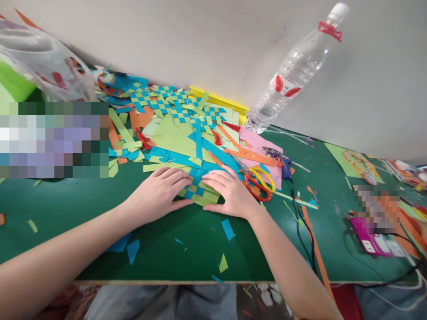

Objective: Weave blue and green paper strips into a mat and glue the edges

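A small woven piece of green and blue paper strips lies on the green table, between my hands. My left hand rests on its left side, palm down, with the thumb apart from the fingers. On its right side lies my right hand, fingers stretched over the strips and thumb at the near edge. My palms hide part of the weave. Just beyond are blue strips and a light green sheet. Scissors with yellow handles and a red-handled pair lie right of my right hand.
Checkered woven pieces and scraps pile up at the back. A clear bottle stands by the wall, and a purple glue gun with a black cord lies to the right. Plastic bag at back left; another person's hand at the right edge.
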`<state>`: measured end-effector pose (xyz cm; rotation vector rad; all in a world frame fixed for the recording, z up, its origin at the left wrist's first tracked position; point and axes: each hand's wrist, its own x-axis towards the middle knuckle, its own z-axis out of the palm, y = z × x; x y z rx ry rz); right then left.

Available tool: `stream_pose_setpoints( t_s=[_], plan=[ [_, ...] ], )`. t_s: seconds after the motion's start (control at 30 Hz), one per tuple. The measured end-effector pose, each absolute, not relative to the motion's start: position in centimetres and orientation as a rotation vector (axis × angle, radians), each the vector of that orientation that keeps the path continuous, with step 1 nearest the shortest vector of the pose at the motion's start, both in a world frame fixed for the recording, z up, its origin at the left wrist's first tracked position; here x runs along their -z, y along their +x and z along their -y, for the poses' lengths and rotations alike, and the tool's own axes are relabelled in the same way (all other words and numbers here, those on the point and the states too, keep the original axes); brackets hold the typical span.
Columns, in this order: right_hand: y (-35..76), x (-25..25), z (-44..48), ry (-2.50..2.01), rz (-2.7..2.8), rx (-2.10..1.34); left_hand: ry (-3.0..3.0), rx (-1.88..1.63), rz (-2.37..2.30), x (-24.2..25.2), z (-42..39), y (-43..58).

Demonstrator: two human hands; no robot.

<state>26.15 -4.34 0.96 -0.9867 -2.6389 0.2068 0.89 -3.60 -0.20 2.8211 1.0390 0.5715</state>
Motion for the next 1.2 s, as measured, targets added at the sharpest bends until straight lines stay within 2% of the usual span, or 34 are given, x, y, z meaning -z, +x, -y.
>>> stream_pose_setpoints(
  t_s=[0.33,0.77,1.2],
  plan=[
    [27.2,-1.2,3.9,-1.084,2.607,-0.138,2.855,-0.524,-0.959,0.2,3.8,0.9],
    [27.9,-1.1,3.6,-1.134,2.621,-0.247,2.845,-0.582,-0.856,-0.2,3.9,0.8],
    [26.7,-1.0,4.2,-1.11,2.646,-0.151,2.877,-0.554,-0.64,-0.6,4.3,1.0]
  ],
)
